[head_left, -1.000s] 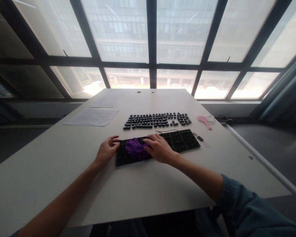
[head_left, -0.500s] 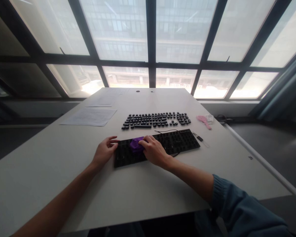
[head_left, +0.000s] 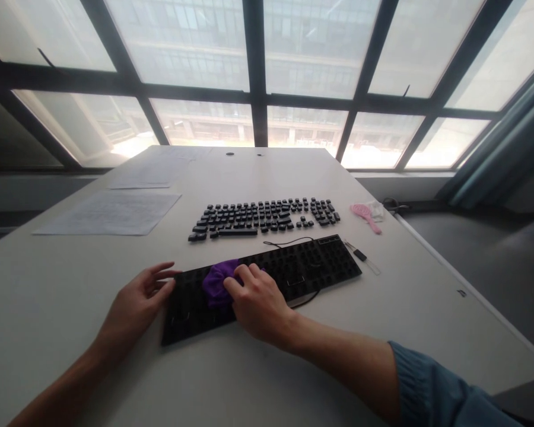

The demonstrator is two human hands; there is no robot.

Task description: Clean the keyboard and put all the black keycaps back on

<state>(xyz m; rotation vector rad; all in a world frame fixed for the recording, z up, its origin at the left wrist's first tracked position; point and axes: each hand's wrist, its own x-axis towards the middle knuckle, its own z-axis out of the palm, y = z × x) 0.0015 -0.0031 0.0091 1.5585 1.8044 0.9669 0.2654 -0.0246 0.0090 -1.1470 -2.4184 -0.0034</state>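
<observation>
A black keyboard base [head_left: 267, 273] without its keycaps lies tilted on the white table, its right end farther from me. My right hand [head_left: 258, 302] is closed on a bunched purple cloth [head_left: 220, 283] and presses it onto the left half of the base. At the base's left end is my left hand [head_left: 140, 299], fingers stretched and a little apart, the tips at the edge. Whether those fingertips bear on the base I cannot tell. Behind the base, loose black keycaps [head_left: 249, 216] are laid out in keyboard order.
A pink brush [head_left: 365, 216] lies at the right with a crumpled white piece [head_left: 376, 210] behind it. Nearer is a small wire tool with a dark handle [head_left: 360, 255]. Paper sheets [head_left: 109, 213] lie at the left. A cable [head_left: 289, 242] curves behind the base.
The view has come closer and swung slightly, so the base and hands appear larger and lower left. My right hand still holds the purple cloth on the base; my left hand stays at its end.
</observation>
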